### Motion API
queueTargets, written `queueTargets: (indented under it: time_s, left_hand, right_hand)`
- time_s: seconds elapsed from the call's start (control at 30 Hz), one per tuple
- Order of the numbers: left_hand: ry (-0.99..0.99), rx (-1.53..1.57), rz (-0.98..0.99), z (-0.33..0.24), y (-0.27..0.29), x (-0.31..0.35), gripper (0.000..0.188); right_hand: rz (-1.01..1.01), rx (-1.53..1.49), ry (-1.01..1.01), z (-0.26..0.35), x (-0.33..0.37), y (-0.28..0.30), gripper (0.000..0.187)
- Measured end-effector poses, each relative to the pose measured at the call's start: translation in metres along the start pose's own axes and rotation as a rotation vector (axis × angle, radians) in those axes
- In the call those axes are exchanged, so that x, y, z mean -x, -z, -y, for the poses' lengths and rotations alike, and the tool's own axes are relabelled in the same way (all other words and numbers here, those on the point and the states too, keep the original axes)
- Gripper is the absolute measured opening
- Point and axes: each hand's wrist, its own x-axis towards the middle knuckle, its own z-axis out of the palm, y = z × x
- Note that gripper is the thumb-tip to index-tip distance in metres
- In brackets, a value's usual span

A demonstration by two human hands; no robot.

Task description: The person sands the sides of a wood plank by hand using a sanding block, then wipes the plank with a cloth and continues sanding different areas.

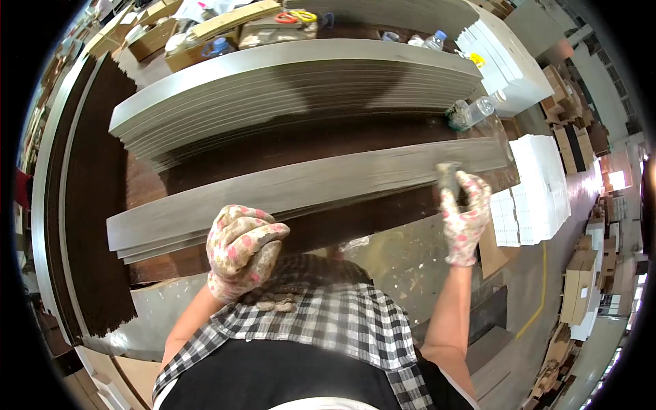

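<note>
On the dark workbench point(102, 205): long grey strip stack point(307, 184), lying lengthwise
Left hand point(240, 247): gloved, curled loosely over stack's near edge, pinching nothing visible
Right hand point(466, 217): gloved, closed on small brush-like tool point(447, 174) at stack's right end
Risk: top strips sliding askew if left hand lifts
Risk: bottle point(471, 111) close by, easily knocked

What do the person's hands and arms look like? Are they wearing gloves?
Yes. Both hands wear pale fabric gloves dotted with pink and dull green blotches, like a flower print. The left hand and the right hand have matching gloves that end at the wrist. The forearms are bare below them. A black-and-white checked shirt with short sleeves covers the shoulders, under a black apron.
</note>
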Motion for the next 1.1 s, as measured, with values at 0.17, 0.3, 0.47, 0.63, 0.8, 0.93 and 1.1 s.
queueTargets:
  time_s: [0.17, 0.3, 0.47, 0.63, 0.8, 0.93, 1.1]
  left_hand:
    - [0.005, -0.094, 0.095, -0.009, -0.016, -0.018, 0.015]
    - [0.063, -0.253, 0.168, -0.016, -0.036, -0.034, 0.029]
    - [0.118, -0.251, 0.376, -0.032, -0.099, -0.077, 0.066]
    - [0.275, -0.509, 0.472, -0.005, -0.072, -0.046, 0.078]
    - [0.543, -0.839, 0.301, 0.049, 0.070, 0.027, 0.056]
    - [0.822, -1.260, 0.143, 0.114, 0.230, 0.122, 0.041]
    - [0.629, -0.783, -0.081, 0.075, 0.189, 0.053, 0.047]
  right_hand:
    - [-0.020, 0.254, -0.183, -0.125, -0.030, 0.047, 0.034]
    - [-0.150, 0.296, -0.330, -0.158, -0.075, 0.065, 0.033]
    - [-0.040, -0.396, 0.005, -0.040, -0.065, -0.013, 0.038]
    - [0.108, -0.743, -0.056, 0.013, -0.053, -0.067, 0.043]
    - [0.132, -0.905, -0.252, -0.007, -0.047, -0.068, 0.038]
    - [0.176, -0.882, -0.425, 0.010, -0.057, -0.062, 0.037]
    - [0.239, -0.622, -0.138, 0.083, -0.055, -0.085, 0.036]
